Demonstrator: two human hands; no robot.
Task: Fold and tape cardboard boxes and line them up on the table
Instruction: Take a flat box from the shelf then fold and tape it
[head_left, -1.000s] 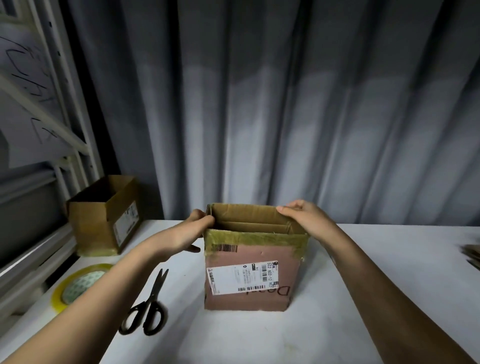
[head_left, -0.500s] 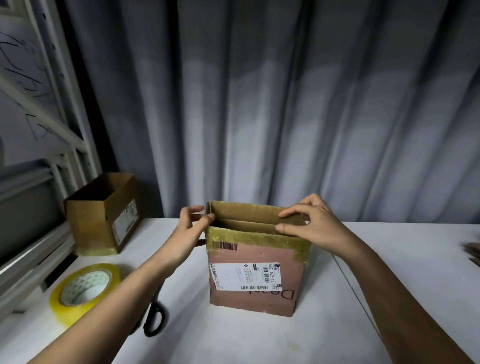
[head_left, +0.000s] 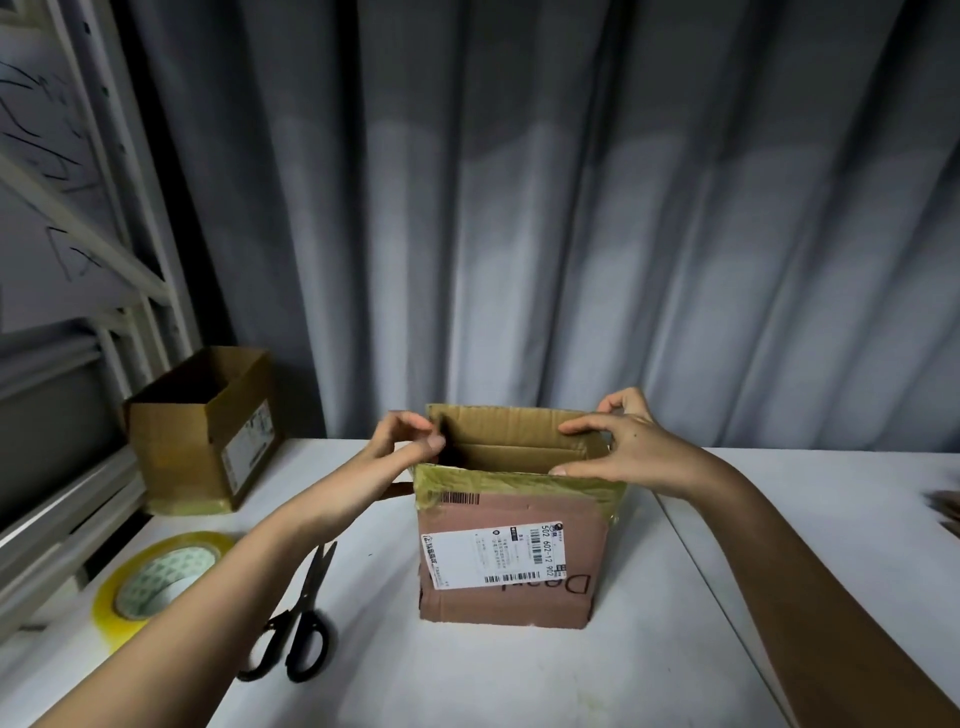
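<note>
A brown cardboard box (head_left: 511, 558) with a white shipping label stands upright in the middle of the white table (head_left: 779, 519). Its top is open, and yellowish tape covers the near rim. My left hand (head_left: 400, 449) is at the box's top left corner, with thumb and curled fingers pinching the edge there. My right hand (head_left: 631, 447) grips the top right corner: the index finger reaches over the far flap and the thumb lies on the near rim. The side flaps under both hands are mostly hidden.
A second open cardboard box (head_left: 202, 431) stands at the table's back left against a metal rack (head_left: 78, 249). A roll of yellow tape (head_left: 156, 584) and black scissors (head_left: 298, 623) lie front left. Flat cardboard (head_left: 945, 512) shows at the right edge. A grey curtain hangs behind.
Both hands have shifted from lying along the box's top sides to fingertip holds at its top corners. The box has stayed in place.
</note>
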